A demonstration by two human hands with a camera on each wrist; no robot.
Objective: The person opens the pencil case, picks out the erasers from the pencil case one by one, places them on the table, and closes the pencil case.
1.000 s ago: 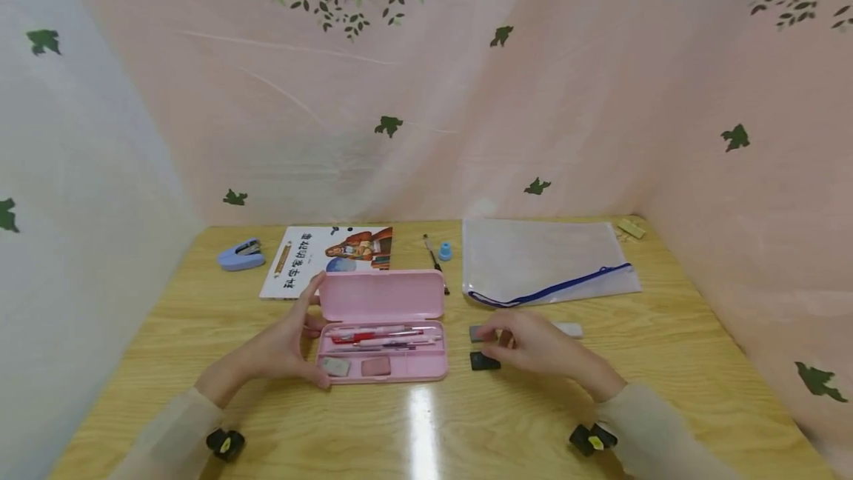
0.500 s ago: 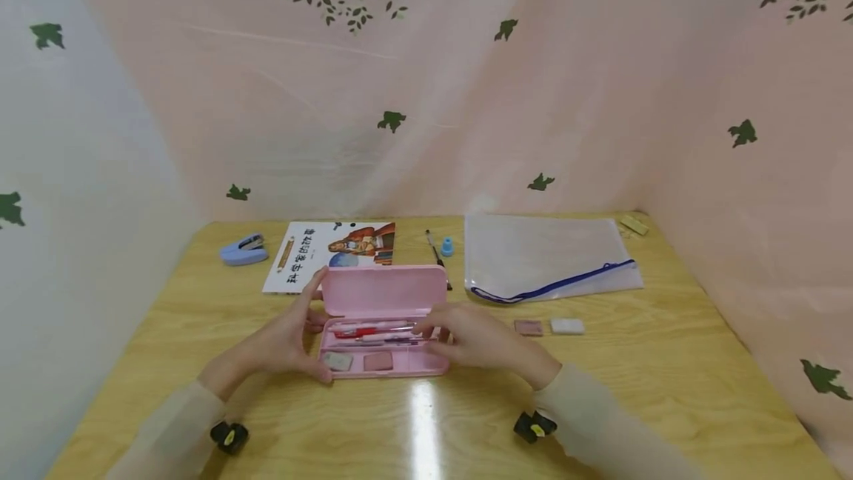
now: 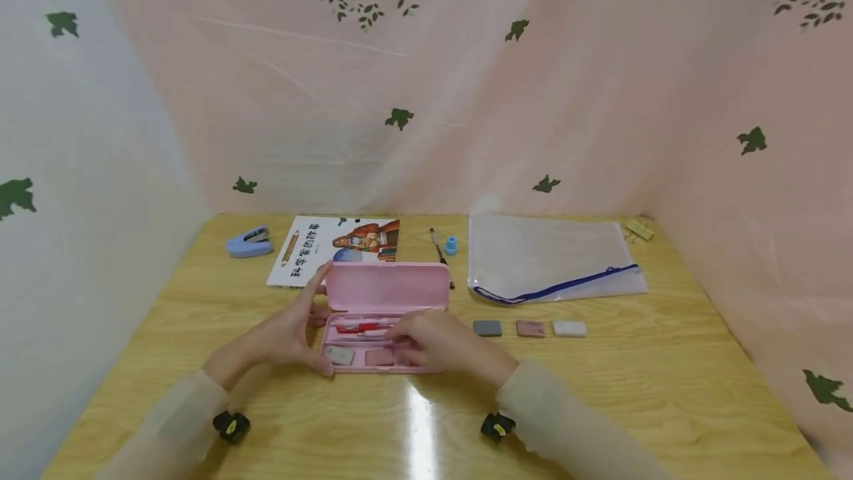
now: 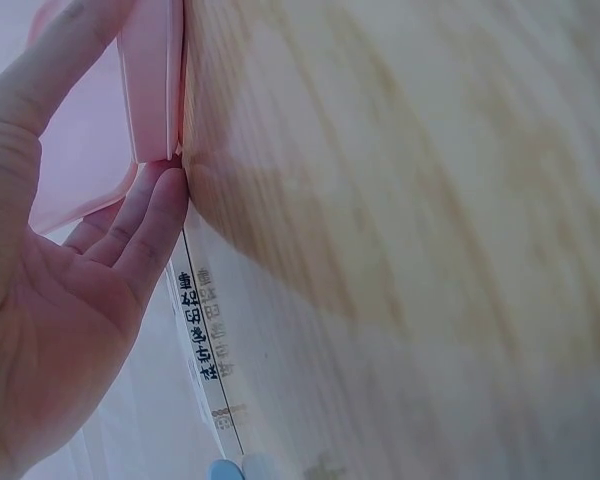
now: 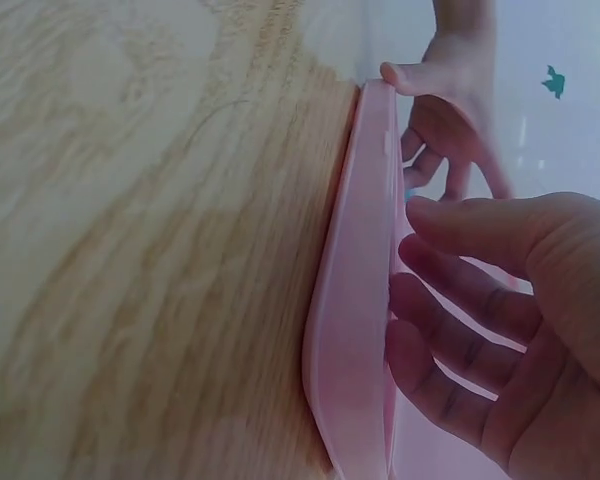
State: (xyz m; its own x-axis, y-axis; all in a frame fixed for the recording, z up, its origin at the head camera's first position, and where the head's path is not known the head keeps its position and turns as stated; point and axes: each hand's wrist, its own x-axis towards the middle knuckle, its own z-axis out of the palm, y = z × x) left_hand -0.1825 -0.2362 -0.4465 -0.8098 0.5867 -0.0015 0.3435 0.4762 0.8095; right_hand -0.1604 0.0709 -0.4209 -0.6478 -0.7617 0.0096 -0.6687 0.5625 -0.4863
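The left end of the pink pencil case (image 3: 388, 289) is held by the left hand (image 3: 293, 335), which is spread wide, its thumb at the front corner and its fingers at the raised lid. The right hand (image 3: 440, 343) is lowered with bent fingers over the right part of the case; its fingertips are partly hidden, and whether anything is held in them cannot be told. The case is set on the worktop (image 3: 300, 421) with its lid raised at the back. Pens, a red pen (image 3: 353, 328) among them, are laid in its rear compartment; a pale eraser (image 3: 340, 355) and a pink eraser (image 3: 380, 356) are placed in front. To the right, a grey block (image 3: 487, 328), a dusky pink block (image 3: 530, 329) and a white block (image 3: 569, 329) are lined up in a row. Behind them a clear zip pouch (image 3: 549, 258) is laid flat. A booklet (image 3: 316, 247) is partly covered by the lid, with a blue stapler (image 3: 249, 243) placed to its left.
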